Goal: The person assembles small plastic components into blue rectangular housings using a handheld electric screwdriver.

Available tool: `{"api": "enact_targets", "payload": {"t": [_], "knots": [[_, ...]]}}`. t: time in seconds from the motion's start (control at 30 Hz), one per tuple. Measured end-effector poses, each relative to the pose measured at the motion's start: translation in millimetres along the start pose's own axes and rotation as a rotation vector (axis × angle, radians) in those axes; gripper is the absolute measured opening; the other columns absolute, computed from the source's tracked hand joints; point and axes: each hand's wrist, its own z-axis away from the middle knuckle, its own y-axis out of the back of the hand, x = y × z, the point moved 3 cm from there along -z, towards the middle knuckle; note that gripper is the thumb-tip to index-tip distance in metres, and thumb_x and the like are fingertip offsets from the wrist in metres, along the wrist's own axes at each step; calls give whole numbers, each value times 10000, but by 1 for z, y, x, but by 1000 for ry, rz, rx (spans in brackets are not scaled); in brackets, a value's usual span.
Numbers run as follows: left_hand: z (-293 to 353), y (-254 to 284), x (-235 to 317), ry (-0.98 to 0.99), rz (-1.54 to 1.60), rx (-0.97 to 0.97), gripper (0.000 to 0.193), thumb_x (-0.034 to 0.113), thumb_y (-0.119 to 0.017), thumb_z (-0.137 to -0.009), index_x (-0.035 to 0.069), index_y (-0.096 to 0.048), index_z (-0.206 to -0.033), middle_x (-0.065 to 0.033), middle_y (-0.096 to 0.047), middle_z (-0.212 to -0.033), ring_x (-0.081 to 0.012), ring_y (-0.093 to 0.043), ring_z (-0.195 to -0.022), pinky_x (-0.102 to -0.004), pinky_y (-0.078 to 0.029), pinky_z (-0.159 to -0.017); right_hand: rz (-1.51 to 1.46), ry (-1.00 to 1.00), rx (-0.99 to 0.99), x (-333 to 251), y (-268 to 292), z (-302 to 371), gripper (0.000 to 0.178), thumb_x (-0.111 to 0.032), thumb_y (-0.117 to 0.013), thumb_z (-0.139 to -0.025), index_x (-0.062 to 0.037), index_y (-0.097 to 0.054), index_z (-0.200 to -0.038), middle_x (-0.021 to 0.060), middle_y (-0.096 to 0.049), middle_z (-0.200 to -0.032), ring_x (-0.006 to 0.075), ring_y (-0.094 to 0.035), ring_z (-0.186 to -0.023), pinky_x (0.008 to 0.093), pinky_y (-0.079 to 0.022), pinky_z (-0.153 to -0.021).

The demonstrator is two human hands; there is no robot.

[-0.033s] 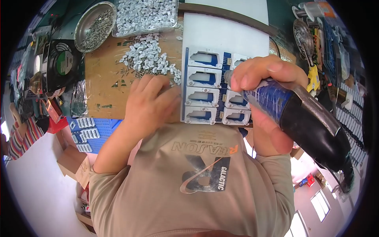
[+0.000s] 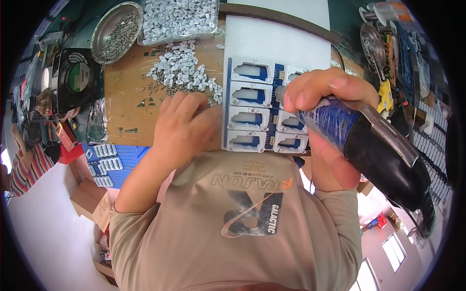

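Note:
My right hand (image 2: 347, 87) is wrapped round a blue and black electric screwdriver (image 2: 383, 153), its blue part bound in clear tape. The tool's nose points left over a blue circuit board panel (image 2: 226, 116) carrying two columns of white plastic frames (image 2: 249, 118). My hand covers part of the right column. Left of the panel, my left hand (image 2: 184, 123) rests with bent fingers at the near edge of a loose pile of small white plastic pieces (image 2: 182, 68) and screws (image 2: 170, 90). Its fingertips are hidden, so whatever they pinch does not show.
A round metal bowl of screws (image 2: 120, 39) stands at the far left, beside a clear tray heaped with white pieces (image 2: 179, 19). A dark bar (image 2: 279, 18) crosses the white sheet (image 2: 276, 41) behind the panel. A fan (image 2: 77, 75) sits left; yellow-handled tool (image 2: 385, 97) lies right.

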Motion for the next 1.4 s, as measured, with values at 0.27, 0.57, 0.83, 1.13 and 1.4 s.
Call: {"api": "enact_targets", "payload": {"t": [0.27,0.57,0.83,1.13,1.4], "knots": [[-3,5,-11,-20,-86,61,266,102,-725,-697,148,-725,-959,-13,-577,-940,-217,-576,-861,-362,-428,-743,13,43,17,2,-1,2,1106,-710,-815,-718,-8,-412,-1473,207,-611,-1096,320,-637,-909,427,-546,-753],[-12,-2,-5,-24,-50,63,280,90,-715,-718,152,-734,-990,-8,-584,-918,-213,-573,-861,-359,-424,-749,12,36,2,0,2,1,1099,-707,-817,-717,-16,-418,-1472,203,-611,-1091,315,-635,-912,431,-540,-761],[-2,6,-9,-49,-86,-7,300,98,-710,-694,157,-719,-988,1,-579,-935,-199,-576,-866,-350,-416,-745,54,28,-4,1,4,6,1120,-730,-798,-719,-27,-393,-1492,200,-603,-1117,312,-627,-926,427,-528,-785],[-10,2,-7,-37,-48,62,252,79,-747,-747,117,-709,-994,-8,-617,-949,-220,-591,-847,-366,-442,-743,30,-57,53,0,4,10,1142,-721,-811,-708,-22,-379,-1501,201,-600,-1136,307,-619,-944,429,-527,-814],[-13,2,-11,-32,-59,95,257,91,-759,-765,119,-729,-1018,-4,-615,-928,-218,-587,-821,-361,-436,-723,22,30,33,3,5,8,1150,-722,-817,-699,-25,-379,-1502,200,-598,-1132,312,-621,-949,432,-529,-813]]}}
